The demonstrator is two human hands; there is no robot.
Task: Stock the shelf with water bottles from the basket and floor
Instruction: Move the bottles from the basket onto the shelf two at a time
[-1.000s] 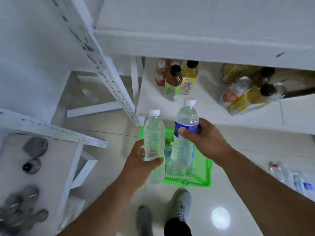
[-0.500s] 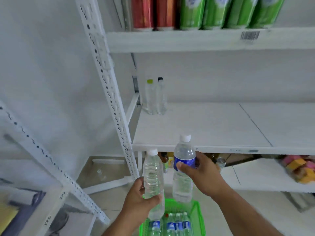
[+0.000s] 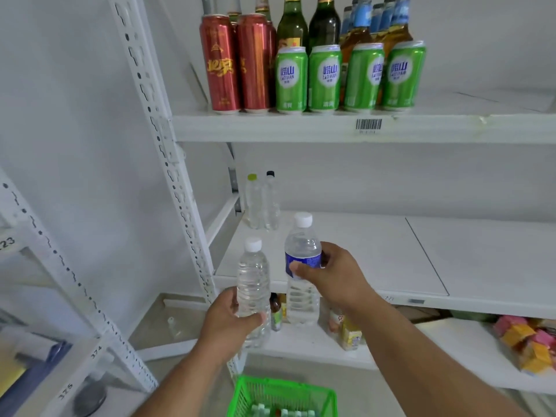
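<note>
Nearest: green wire basket [image 3: 282, 395] on the floor at the bottom edge; several capped bottles stand in it, only the caps showing, count unclear.

Left hand [image 3: 231, 320] is wrapped round the lower body of an unlabelled clear water bottle [image 3: 252, 284], upright, white cap on. Right hand [image 3: 328, 275] is curled round the blue label band of a second water bottle [image 3: 302, 266], also upright and capped, held slightly higher and just beside the first. Both bottles are in the air in front of the middle shelf [image 3: 361, 257], not yet set down.

Handling judgement: both look full, so moderately heavy for one hand; thin ribbed plastic will give under a hard squeeze and may be slick. The mid-body grip near the label seems sound; set them down base first.

Middle shelf: two clear bottles [image 3: 261, 203] at the back left corner, one yellow-capped, one dark-capped; the rest of the board is bare.

Top shelf [image 3: 301, 127]: red cans [image 3: 237, 61], green cans [image 3: 349, 76], glass bottles behind.
</note>
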